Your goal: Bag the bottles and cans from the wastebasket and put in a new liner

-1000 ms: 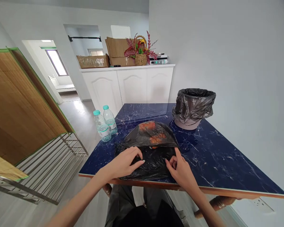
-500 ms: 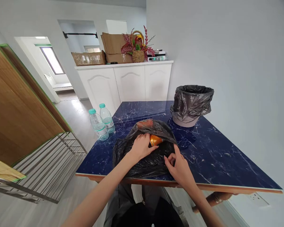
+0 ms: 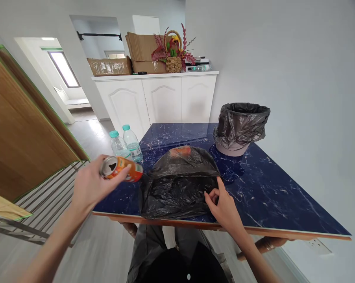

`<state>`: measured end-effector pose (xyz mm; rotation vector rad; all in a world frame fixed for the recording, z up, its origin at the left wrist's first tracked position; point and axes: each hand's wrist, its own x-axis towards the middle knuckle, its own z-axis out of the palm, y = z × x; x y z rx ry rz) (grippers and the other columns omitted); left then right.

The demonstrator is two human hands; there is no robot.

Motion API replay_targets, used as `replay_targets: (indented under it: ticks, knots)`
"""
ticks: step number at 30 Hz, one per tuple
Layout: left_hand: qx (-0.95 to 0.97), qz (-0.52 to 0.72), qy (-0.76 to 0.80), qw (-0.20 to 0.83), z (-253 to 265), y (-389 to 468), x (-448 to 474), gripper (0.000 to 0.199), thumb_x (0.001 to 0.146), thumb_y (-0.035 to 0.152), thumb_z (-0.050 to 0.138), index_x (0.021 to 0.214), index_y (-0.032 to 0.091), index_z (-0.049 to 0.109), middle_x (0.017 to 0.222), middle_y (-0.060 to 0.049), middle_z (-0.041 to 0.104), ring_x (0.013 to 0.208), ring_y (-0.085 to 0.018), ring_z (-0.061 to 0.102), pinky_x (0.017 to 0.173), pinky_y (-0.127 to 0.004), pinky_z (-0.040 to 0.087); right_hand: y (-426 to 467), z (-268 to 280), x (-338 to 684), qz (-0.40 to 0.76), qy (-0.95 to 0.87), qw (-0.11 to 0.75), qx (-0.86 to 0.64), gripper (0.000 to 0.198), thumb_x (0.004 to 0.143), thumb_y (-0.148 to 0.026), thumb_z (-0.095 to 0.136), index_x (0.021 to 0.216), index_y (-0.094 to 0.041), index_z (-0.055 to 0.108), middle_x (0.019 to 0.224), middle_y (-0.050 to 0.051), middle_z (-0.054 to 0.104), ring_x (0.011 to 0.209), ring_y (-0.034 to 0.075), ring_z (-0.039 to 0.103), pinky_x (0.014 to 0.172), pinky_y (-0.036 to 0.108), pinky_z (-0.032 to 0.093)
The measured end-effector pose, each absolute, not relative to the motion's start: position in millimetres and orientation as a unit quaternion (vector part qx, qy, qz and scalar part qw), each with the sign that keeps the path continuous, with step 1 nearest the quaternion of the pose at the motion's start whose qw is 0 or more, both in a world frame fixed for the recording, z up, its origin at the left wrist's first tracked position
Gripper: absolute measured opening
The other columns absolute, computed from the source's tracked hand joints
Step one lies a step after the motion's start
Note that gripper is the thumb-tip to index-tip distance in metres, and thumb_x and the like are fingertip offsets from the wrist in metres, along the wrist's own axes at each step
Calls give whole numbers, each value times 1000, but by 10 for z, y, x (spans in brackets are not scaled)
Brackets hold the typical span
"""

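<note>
An orange drink can [image 3: 127, 169], its top opened, is tilted in the grip of my left hand [image 3: 91, 181], above the table's left edge and in front of the bottles. A black plastic bag [image 3: 177, 192] lies with its mouth toward me near the front of the blue table. My right hand [image 3: 221, 202] pinches the right side of the bag's rim. Through the thin film at the back of the bag shows a reddish-orange item [image 3: 180, 151]; its kind is hard to make out.
Two clear bottles with teal caps [image 3: 132, 143] stand at the table's left edge. A bin lined with a black bag [image 3: 241, 127] stands at the back right. To the left is a metal rack [image 3: 56, 196]. A white cabinet [image 3: 162, 98] stands behind the blue marbled table [image 3: 278, 192].
My left hand has drawn the orange can out of the bag and moved left with it. The bag's upper layer has sagged. My right hand keeps its hold on the rim.
</note>
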<state>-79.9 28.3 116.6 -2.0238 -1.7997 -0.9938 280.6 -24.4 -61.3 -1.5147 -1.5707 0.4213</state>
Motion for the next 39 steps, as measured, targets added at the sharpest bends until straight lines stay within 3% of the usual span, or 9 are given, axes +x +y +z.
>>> replay_targets:
  ticks: [7, 20, 24, 27, 29, 31, 33, 36, 39]
  knots:
    - [-658, -188, -719, 123, 1036, 671, -1309, 60, 75, 86, 63, 78, 27, 57, 65, -3, 65, 66, -30, 66, 55, -27, 31, -241, -645, 2794, 164, -628, 433, -626, 76, 106, -48, 47, 167, -11, 21, 70, -5, 60, 67, 23, 65, 80, 42, 56]
    - [-628, -185, -748, 107, 605, 932, -1479, 60, 80, 88, 59, 77, 28, 57, 68, -13, 69, 71, -41, 73, 55, -35, 38, -248, -643, 2766, 135, -626, 432, -636, 72, 107, -48, 46, 167, -15, 24, 69, -5, 61, 65, 23, 65, 84, 43, 57]
    - [-620, -218, -743, 123, 568, 824, -1474, 72, 70, 88, 71, 108, 26, 66, 77, -11, 73, 71, -41, 73, 55, -35, 40, -236, -662, 2774, 124, -628, 429, -637, 72, 107, -48, 46, 167, -15, 25, 71, -4, 62, 68, 24, 65, 82, 42, 57]
    - [-569, -338, -728, 178, 467, 597, -1434, 95, 65, 86, 78, 137, 29, 52, 96, -10, 73, 81, -41, 73, 56, -37, 44, -228, -662, 2785, 130, -618, 434, -643, 72, 107, -48, 46, 167, -14, 24, 72, -4, 63, 66, 23, 65, 80, 41, 57]
    - [-553, -432, -681, 207, 373, 419, -1325, 74, 77, 76, 76, 131, 31, 55, 94, -6, 68, 79, -35, 71, 58, -38, 46, -227, -654, 2788, 133, -612, 437, -646, 73, 106, -47, 47, 168, -14, 23, 73, -4, 64, 65, 23, 65, 80, 41, 57]
    - [-644, -460, -589, 162, 298, 269, -1105, 37, 89, 57, 72, 114, 31, 61, 83, -2, 65, 68, -27, 67, 58, -36, 47, -222, -641, 2785, 132, -614, 439, -642, 74, 106, -45, 47, 168, -14, 22, 73, -4, 63, 65, 22, 65, 79, 40, 57]
    - [-808, -382, -447, 20, 264, 194, -779, 14, 96, 42, 68, 106, 32, 66, 85, -1, 69, 68, -22, 68, 63, -34, 52, -206, -617, 2783, 130, -623, 441, -633, 74, 106, -44, 47, 169, -14, 22, 72, -4, 62, 65, 22, 65, 77, 38, 56]
    - [-893, -237, -340, -173, 249, 292, -226, 30, 104, 39, 62, 133, 33, 63, 131, -7, 71, 112, -24, 72, 93, -34, 60, -152, -551, 2796, 142, -627, 449, -620, 76, 106, -44, 48, 169, -13, 20, 70, -4, 61, 63, 22, 64, 69, 35, 55]
    - [-914, -187, -312, -179, 171, 645, 185, 42, 110, 41, 50, 150, 30, 52, 151, -10, 62, 137, -25, 62, 111, -38, 54, -76, -472, 2819, 160, -622, 455, -617, 78, 106, -44, 49, 170, -12, 18, 70, -4, 62, 62, 22, 65, 65, 33, 53]
